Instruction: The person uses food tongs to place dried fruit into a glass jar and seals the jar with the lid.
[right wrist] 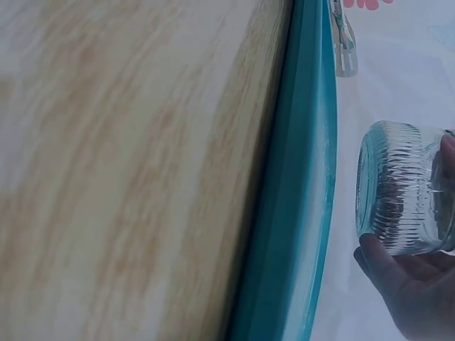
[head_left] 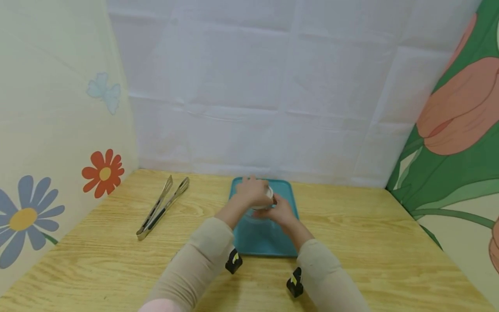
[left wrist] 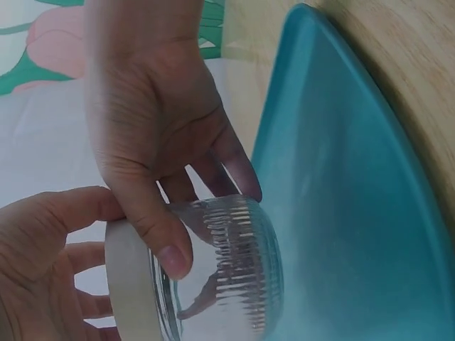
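Observation:
Over the tray, both hands are on a clear glass jar [left wrist: 242,263] with a ribbed body and a white lid [left wrist: 131,284]. My left hand [head_left: 252,193] grips the lid from above, its fingers around the rim. The right hand [head_left: 280,211] holds the glass body from the side, its thumb across the jar near the lid in the left wrist view. In the right wrist view the ribbed glass shows at the right edge, with fingers at its base. Below the hands lies a blue-green rectangular tray [head_left: 265,238]; the hands hide its far middle part.
Metal tongs [head_left: 161,208] with dark handles lie on the wooden table [head_left: 343,242], left of the tray. A white cloth [head_left: 249,86] hangs behind the table. Flower-printed panels [head_left: 460,108] stand at both sides. Black devices [head_left: 234,261] sit at the wrists.

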A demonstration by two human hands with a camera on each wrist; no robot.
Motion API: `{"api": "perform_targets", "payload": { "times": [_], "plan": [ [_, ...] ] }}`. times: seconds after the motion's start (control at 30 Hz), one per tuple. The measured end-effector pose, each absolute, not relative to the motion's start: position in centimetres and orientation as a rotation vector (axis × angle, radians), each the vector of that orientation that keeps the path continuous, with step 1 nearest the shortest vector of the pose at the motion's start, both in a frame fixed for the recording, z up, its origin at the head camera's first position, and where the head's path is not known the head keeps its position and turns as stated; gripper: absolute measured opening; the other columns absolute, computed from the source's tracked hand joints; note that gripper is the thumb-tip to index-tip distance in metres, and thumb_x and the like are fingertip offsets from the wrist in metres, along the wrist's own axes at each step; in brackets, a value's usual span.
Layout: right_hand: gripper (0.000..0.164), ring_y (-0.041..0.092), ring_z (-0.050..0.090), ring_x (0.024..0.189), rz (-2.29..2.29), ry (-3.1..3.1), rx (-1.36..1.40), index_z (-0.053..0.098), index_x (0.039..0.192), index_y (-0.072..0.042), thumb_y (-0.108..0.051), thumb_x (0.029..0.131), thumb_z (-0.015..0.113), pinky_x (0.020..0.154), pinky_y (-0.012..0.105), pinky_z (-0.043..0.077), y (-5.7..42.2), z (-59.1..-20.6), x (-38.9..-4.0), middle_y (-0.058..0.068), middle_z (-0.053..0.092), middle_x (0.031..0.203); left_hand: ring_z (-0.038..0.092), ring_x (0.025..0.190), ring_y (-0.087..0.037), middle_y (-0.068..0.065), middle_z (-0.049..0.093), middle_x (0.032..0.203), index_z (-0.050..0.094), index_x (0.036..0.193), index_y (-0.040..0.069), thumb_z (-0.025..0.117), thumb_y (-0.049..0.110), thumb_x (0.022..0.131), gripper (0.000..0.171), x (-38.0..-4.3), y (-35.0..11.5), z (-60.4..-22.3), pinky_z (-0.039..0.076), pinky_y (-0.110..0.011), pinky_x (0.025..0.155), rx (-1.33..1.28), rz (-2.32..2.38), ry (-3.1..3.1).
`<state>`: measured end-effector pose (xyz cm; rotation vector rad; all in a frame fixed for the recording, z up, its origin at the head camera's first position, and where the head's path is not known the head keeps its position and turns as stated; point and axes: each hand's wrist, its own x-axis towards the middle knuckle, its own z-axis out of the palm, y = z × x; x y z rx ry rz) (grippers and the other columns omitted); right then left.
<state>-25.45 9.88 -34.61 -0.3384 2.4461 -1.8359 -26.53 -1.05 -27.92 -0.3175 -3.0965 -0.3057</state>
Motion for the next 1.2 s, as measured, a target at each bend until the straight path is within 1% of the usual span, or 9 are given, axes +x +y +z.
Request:
{"api": "perform_targets", "payload": {
  "times": [0.3,0.4,0.5,0.57,0.63,0.7,0.8,0.93,1.2],
  "plan": [
    [0.067,0.025,0.047,0.102,-1.851,2.421,-0.355,0.043,0.125,-0.010,-0.016,0.066,0.075,0.078,0.039,0.040,9.8,-34.7,-25.5,0.007,0.047,0.118,0.045,0.091,-0.025,-0.006,0.047,0.111,0.052,0.118,0.020,0.064,0.020,0.071,0.048,-26.3,-1.5,-26.9,0.039,-0.039,0.067,-0.627,-0.455,-3.134],
    [0.066,0.026,0.047,0.102,-1.860,2.419,-0.382,0.043,0.124,-0.006,-0.016,0.067,0.075,0.078,0.039,0.041,9.9,-34.8,-25.5,0.009,0.047,0.117,0.045,0.098,-0.025,-0.006,0.046,0.116,0.054,0.115,0.019,0.064,0.016,0.070,0.046,-26.3,-1.9,-26.8,0.039,-0.040,0.074,-0.782,-0.561,-3.136],
    [0.062,0.027,0.046,0.102,-1.925,2.354,-0.407,0.045,0.122,-0.004,-0.011,0.067,0.074,0.077,0.038,0.042,10.0,-34.8,-25.4,0.010,0.046,0.117,0.031,0.117,-0.030,-0.006,0.036,0.131,0.053,0.117,0.021,0.063,0.026,0.074,0.045,-26.5,-2.0,-27.0,0.025,-0.050,0.089,-0.813,-0.673,-3.063],
    [0.062,0.027,0.045,0.102,-1.955,2.326,-0.395,0.046,0.122,-0.007,-0.009,0.067,0.074,0.075,0.038,0.043,10.0,-34.8,-25.3,0.010,0.045,0.118,0.019,0.123,-0.032,-0.005,0.026,0.137,0.049,0.122,0.023,0.059,0.040,0.076,0.050,-26.5,-1.9,-27.1,0.014,-0.055,0.092,-0.729,-0.686,-3.006],
    [0.063,0.028,0.044,0.104,-1.986,2.307,-0.371,0.047,0.123,-0.009,-0.006,0.066,0.074,0.075,0.038,0.043,9.9,-34.6,-25.2,0.010,0.044,0.120,0.016,0.124,-0.034,-0.007,0.022,0.139,0.043,0.128,0.025,0.053,0.057,0.074,0.063,-26.5,-1.7,-27.2,0.010,-0.057,0.092,-0.578,-0.623,-2.966],
    [0.062,0.029,0.045,0.104,-1.975,2.334,-0.342,0.049,0.121,-0.010,-0.007,0.065,0.075,0.074,0.037,0.043,9.9,-34.4,-25.2,0.008,0.045,0.120,0.024,0.119,-0.035,-0.009,0.028,0.135,0.039,0.130,0.025,0.047,0.068,0.070,0.074,-26.5,-1.4,-27.4,0.017,-0.056,0.090,-0.428,-0.522,-2.964],
    [0.055,0.029,0.048,0.100,-1.971,2.344,-0.349,0.053,0.115,-0.005,-0.005,0.064,0.075,0.074,0.037,0.044,9.8,-34.2,-25.2,0.009,0.049,0.115,0.038,0.106,-0.035,-0.011,0.043,0.119,0.045,0.124,0.021,0.044,0.076,0.063,0.082,-26.4,-1.0,-27.8,0.030,-0.052,0.082,-0.262,-0.376,-2.977],
    [0.054,0.027,0.050,0.095,-1.954,2.346,-0.364,0.053,0.112,-0.001,-0.006,0.063,0.076,0.072,0.035,0.045,9.7,-34.3,-25.2,0.010,0.052,0.109,0.045,0.093,-0.030,-0.008,0.050,0.099,0.053,0.109,0.017,0.048,0.074,0.061,0.075,-26.3,-0.9,-28.2,0.038,-0.044,0.070,-0.160,-0.283,-2.993],
    [0.061,0.024,0.049,0.096,-1.903,2.408,-0.350,0.049,0.116,-0.004,-0.009,0.062,0.077,0.074,0.036,0.043,9.7,-34.6,-25.2,0.009,0.052,0.108,0.049,0.066,-0.022,-0.006,0.047,0.082,0.056,0.091,0.015,0.054,0.066,0.066,0.057,-26.3,-1.1,-28.0,0.038,-0.036,0.053,-0.206,-0.314,-3.050]
  ]
}}
